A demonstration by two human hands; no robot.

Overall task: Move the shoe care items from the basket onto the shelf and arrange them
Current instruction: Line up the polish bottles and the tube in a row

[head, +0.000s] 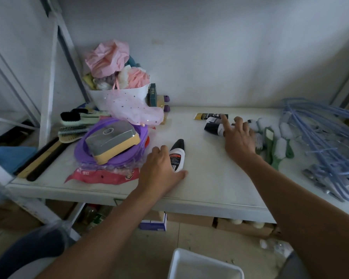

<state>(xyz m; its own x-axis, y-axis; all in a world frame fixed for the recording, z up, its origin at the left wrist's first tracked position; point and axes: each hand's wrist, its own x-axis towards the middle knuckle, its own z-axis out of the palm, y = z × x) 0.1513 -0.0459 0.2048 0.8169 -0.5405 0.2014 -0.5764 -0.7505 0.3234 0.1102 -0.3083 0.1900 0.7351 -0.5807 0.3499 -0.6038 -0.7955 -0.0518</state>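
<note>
Between the thumb and the curled fingers of the left hand point(161, 168) lies a black-and-white polish bottle point(176, 156). It's flat on the shelf point(206, 178) with its cap pointing away. The fingers look loosely wrapped round its lower end, not a firm squeeze.

The right hand point(238, 137) is spread wide, with the index finger straight and touching a little cluster of dark bottles point(213, 128). A yellow-and-black tube point(208, 116) sits just beyond that fingertip, and the green brushes point(274, 148) are under and just past the other fingers. The white basket point(206, 266) is down below both wrists. The part you can see looks empty, so I'd guess we're at the arranging stage.

Stuff I'd worry about:

1. That bottle is on its side and near the front edge. With a grip that loose, it could roll out past the thumb and drop off.
2. A 1-finger poke could send the dark bottles rolling apart or shove them into the tube.
3. Spread fingers dragging sideways could push the brushes into the blue hangers point(320, 141) just beyond them.
4. The purple tub point(89, 156) pile sits right beside the left knuckles, so a careless swing could knock it.
</note>
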